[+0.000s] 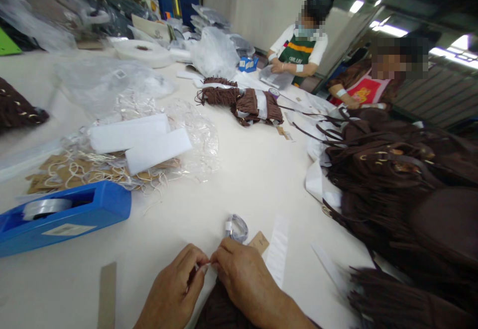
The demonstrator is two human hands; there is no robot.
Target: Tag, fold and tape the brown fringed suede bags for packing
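Observation:
My left hand is closed in a pinch at the bottom middle, its fingertips meeting those of my right hand. A small whitish bit shows between the two pinches, too small to name. My right hand is closed too, over a dark brown fabric item that the hand and the frame edge partly hide. Just beyond my right hand lie a wrapped grey ring-shaped piece, a brown card tag and a white strip.
A blue tape dispenser stands at left, near brown tags with white strings under white pads. Brown fringed bags are heaped at right. Brown bundles lie mid-table. Two co-workers stand at the far side.

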